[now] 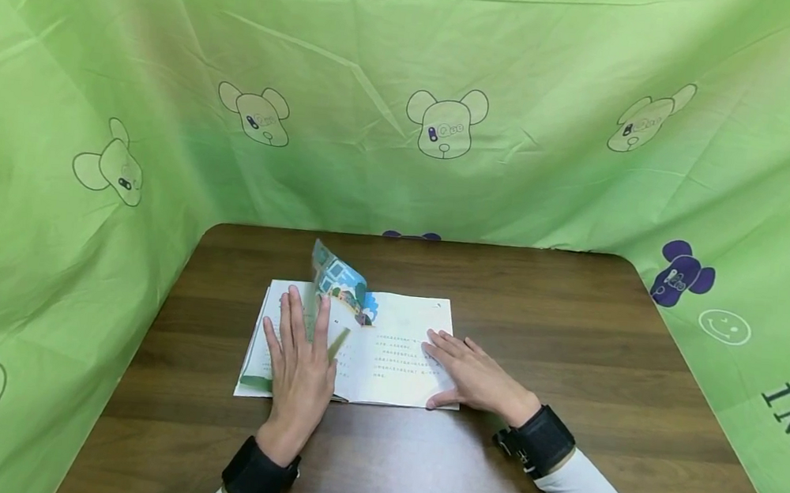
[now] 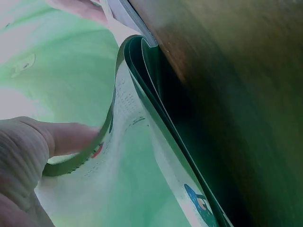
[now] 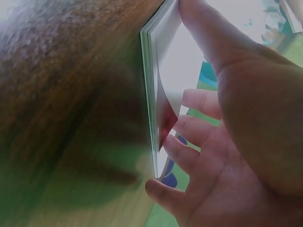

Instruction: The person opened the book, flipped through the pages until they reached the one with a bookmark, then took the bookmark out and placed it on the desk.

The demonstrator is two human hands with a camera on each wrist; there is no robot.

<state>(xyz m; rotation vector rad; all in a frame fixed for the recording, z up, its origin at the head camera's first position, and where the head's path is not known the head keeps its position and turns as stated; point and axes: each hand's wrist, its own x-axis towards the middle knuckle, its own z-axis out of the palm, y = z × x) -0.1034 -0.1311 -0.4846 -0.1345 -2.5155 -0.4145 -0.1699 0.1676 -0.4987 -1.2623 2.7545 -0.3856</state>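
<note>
Turning step, apparently midway: on the table (image 1: 539,308), the book (image 1: 357,374) lies open, the left hand (image 1: 303,369), fingers spread and gripping nothing, against its curling leaf (image 1: 343,280), the right hand (image 1: 482,378), fingers extended, on the right page (image 1: 405,319), smoothing seemingly being called for next.

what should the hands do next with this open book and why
Perhaps the left hand should smooth the curled page down to the left, since its illustrated upper part stands up off the open book. The right hand rests on the right-hand page, which should help steady it.
</note>
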